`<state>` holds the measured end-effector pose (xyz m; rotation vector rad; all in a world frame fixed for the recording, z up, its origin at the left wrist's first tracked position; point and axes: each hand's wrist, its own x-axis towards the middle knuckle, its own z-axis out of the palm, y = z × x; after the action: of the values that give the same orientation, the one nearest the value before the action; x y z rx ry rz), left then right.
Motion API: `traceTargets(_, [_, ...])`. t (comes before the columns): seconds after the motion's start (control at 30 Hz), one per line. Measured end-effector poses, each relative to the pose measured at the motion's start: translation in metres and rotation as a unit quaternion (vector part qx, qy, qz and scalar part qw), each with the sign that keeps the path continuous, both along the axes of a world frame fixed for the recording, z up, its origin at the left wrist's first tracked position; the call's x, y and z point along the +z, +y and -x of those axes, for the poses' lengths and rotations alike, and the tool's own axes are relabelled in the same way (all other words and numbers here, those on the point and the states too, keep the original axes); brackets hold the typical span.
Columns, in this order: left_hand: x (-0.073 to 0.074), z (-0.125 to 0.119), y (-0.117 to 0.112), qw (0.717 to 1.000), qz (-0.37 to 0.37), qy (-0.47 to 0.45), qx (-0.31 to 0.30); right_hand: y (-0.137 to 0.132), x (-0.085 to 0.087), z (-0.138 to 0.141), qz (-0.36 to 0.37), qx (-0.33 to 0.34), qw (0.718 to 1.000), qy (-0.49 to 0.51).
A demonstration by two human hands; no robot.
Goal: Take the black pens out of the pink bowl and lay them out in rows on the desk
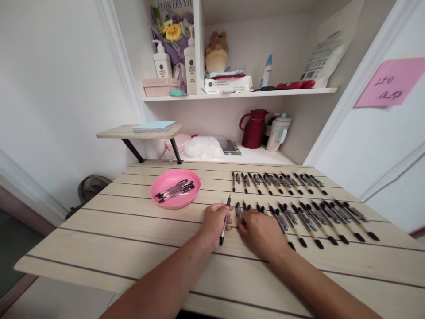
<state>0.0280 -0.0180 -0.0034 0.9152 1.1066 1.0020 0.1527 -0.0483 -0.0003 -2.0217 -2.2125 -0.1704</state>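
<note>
My left hand (215,221) rests on the wooden table (116,230) with its fingers closed around a black pen (225,220) that points away from me. Just to its right, my right hand (260,232) lies over the left end of the near row of black pens (308,219), its fingertips pinching one pen (238,212) there. A second row of pens (275,181) lies further back. Left of the rows stands a pink bowl (175,197) holding several more pens (175,189).
A small raised wooden shelf (139,131) with blue notebooks stands at the back left. Behind the table are a red jug (254,128), a patterned kettle (278,131) and a plastic bag. An upper shelf holds bottles, boxes and a plush toy. A pink note (392,82) hangs at right.
</note>
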Motion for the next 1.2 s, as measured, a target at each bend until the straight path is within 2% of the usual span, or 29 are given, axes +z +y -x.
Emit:
traceTargets(0.13, [-0.004,-0.001,0.001,1.0,-0.015,0.018,-0.009,0.0,-0.002,-0.002,-0.008,0.004,1.0,-0.006])
traceTargets(0.33, [-0.017,0.002,0.009,0.984,-0.122,0.128,-0.014,0.001,0.0,-0.004,-0.013,0.004,1.0,0.0])
traceTargets(0.43, [-0.019,0.006,0.013,0.963,-0.17,0.21,-0.014,-0.001,0.004,-0.015,-0.027,-0.013,0.999,0.012])
traceTargets(0.6, [-0.018,0.006,0.019,0.909,-0.263,0.322,-0.021,-0.003,0.011,-0.051,-0.035,-0.077,0.996,0.04])
traceTargets(0.73, [-0.016,-0.002,0.023,0.898,-0.265,0.351,-0.014,-0.001,0.012,-0.069,-0.022,-0.105,0.993,0.059])
traceTargets(0.87, [-0.017,-0.009,0.025,0.888,-0.258,0.38,-0.02,0.0,0.008,-0.062,-0.007,-0.092,0.993,0.067])
traceTargets(1.07, [-0.018,-0.008,0.024,0.823,-0.315,0.472,-0.033,-0.005,-0.003,-0.04,-0.001,-0.055,0.998,0.041])
traceTargets(1.2, [-0.017,-0.006,0.022,0.807,-0.326,0.49,-0.044,-0.008,-0.008,-0.035,-0.01,-0.055,0.998,0.021])
